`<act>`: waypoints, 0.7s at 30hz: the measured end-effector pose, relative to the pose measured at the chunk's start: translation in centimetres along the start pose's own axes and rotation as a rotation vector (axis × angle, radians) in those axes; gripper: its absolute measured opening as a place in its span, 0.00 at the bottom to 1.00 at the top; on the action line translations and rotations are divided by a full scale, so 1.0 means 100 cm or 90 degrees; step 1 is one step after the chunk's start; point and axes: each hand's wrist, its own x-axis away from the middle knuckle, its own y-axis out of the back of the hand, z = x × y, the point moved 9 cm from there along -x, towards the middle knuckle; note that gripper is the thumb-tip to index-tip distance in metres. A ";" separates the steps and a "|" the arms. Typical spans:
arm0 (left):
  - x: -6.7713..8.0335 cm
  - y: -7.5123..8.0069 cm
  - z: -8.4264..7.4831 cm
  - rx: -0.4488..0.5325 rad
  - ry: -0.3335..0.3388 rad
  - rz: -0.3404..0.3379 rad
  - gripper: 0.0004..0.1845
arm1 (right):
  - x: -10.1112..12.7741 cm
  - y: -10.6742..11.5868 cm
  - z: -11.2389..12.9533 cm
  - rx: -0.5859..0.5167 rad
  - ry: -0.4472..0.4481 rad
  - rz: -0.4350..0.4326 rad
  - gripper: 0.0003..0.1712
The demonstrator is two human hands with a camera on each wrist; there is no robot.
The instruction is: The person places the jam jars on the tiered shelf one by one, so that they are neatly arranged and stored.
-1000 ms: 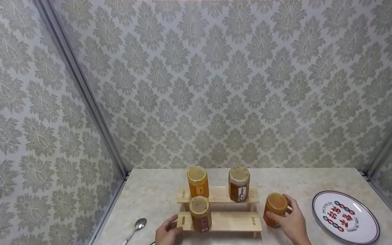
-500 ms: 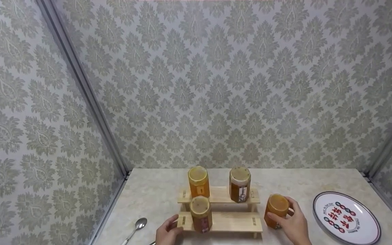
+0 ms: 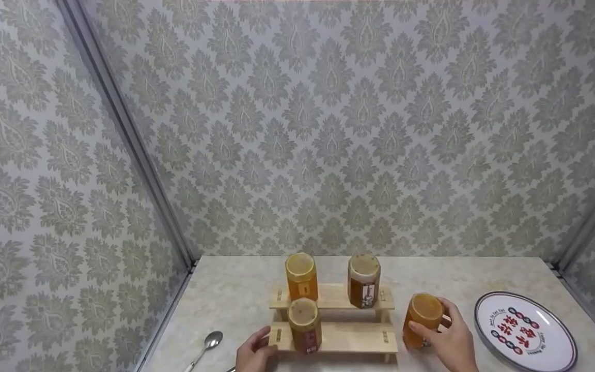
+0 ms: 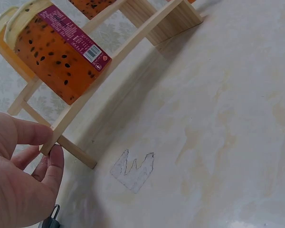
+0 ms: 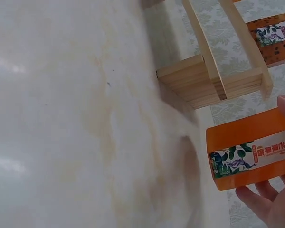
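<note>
My left hand [image 3: 252, 355] pinches the left end of the lower board of a two-tier wooden rack [image 3: 354, 338] between thumb and fingers. To the right of the rack, my right hand [image 3: 452, 343] grips an orange jam jar [image 5: 247, 128], thumb on one side and fingers on the other. The jar tilts a little, its shadow on the tabletop beside it in the right wrist view. On the lower board stands a seeded orange jar [image 4: 57, 57] with a purple label. The upper board carries a yellow-orange jar [image 3: 301, 281] at left and a darker jar [image 3: 363, 287] at right.
A white plate [image 3: 550, 312] with red characters lies at the far right of the table [image 3: 240, 279]. At the left lies a metal spoon [image 3: 214, 339]; part of another metal thing [image 3: 231, 369] shows beside my left hand. Patterned walls [image 3: 328, 155] enclose the table.
My right hand has shifted slightly right and toward the front edge with the jam jar, which leans a little more. The left hand stays on the rack.
</note>
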 end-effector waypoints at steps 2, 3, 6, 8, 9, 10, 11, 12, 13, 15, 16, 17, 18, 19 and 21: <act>0.000 0.000 0.001 -0.006 0.004 -0.005 0.32 | 0.002 0.002 0.005 0.006 0.001 0.001 0.60; -0.001 0.001 0.001 -0.009 0.003 -0.007 0.32 | 0.003 0.003 0.007 0.009 0.003 0.000 0.60; -0.001 0.001 0.000 -0.011 -0.002 -0.009 0.32 | 0.006 0.004 0.015 0.013 0.009 0.003 0.60; -0.001 0.002 0.000 -0.010 -0.005 -0.006 0.32 | 0.009 0.005 0.021 0.012 0.013 0.006 0.59; -0.001 0.002 -0.001 -0.011 -0.007 -0.004 0.32 | 0.011 0.005 0.024 0.011 0.015 0.008 0.59; 0.000 0.002 0.000 -0.010 -0.008 -0.002 0.32 | 0.012 0.005 0.026 0.010 0.018 0.010 0.58; 0.000 0.002 -0.001 -0.009 -0.010 -0.001 0.32 | 0.014 0.004 0.029 0.009 0.020 0.012 0.58; 0.000 0.002 -0.001 -0.010 -0.012 0.001 0.31 | 0.016 0.004 0.032 0.007 0.023 0.014 0.58; 0.000 0.002 0.000 -0.009 -0.010 0.001 0.31 | 0.017 0.004 0.035 0.006 0.026 0.016 0.57; 0.000 0.001 -0.001 -0.008 -0.012 0.002 0.31 | 0.019 0.002 0.039 0.003 0.031 0.020 0.57; 0.000 0.001 0.000 -0.007 -0.011 0.001 0.32 | 0.021 0.002 0.041 0.002 0.032 0.022 0.57; 0.000 0.001 0.000 -0.008 -0.013 0.000 0.32 | 0.022 0.001 0.042 -0.001 0.034 0.025 0.56; 0.000 0.001 0.000 -0.008 -0.013 0.001 0.32 | 0.022 -0.001 0.044 -0.005 0.035 0.028 0.56; 0.001 0.001 0.000 -0.007 -0.015 0.002 0.32 | 0.023 -0.002 0.045 -0.010 0.034 0.031 0.56; 0.001 0.001 -0.001 -0.006 -0.020 0.006 0.32 | 0.025 -0.005 0.048 -0.017 0.034 0.039 0.56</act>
